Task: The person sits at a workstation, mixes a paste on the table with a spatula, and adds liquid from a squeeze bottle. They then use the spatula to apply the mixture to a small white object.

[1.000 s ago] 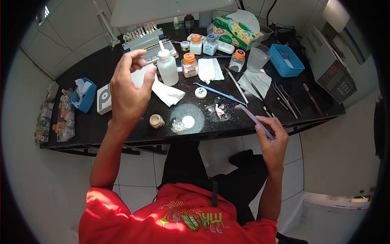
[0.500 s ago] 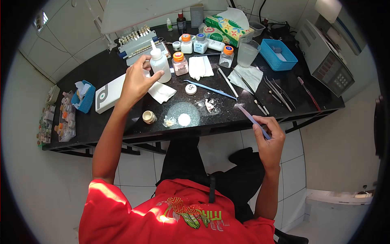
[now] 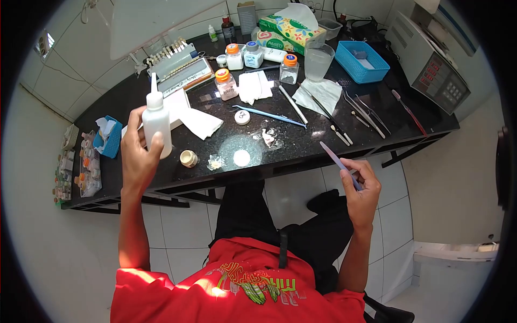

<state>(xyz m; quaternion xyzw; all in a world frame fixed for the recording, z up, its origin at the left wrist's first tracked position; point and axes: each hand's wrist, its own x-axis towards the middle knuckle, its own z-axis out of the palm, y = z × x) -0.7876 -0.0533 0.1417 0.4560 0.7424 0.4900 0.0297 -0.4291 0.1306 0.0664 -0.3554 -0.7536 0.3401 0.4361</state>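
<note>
Partly, left hand (image 3: pixel 137 153) hides squeeze bottle (image 3: pixel 156 121).

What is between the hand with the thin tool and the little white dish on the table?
Nothing visible. The right hand holds the thin tool off the counter's front edge, and the black tabletop between it and the white dish lies bare.

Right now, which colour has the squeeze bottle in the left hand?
White, with a white nozzle: the squeeze bottle in the left hand shows best in the head view.

I note the squeeze bottle (image 3: pixel 156 125) reads as matt white plastic. Bench (image 3: pixel 134 97) top: glossy black speckled stone. Tissues (image 3: pixel 201 123) near its middle: soft white paper. Basket (image 3: pixel 362 62) at back right corner: blue plastic mesh.
</note>
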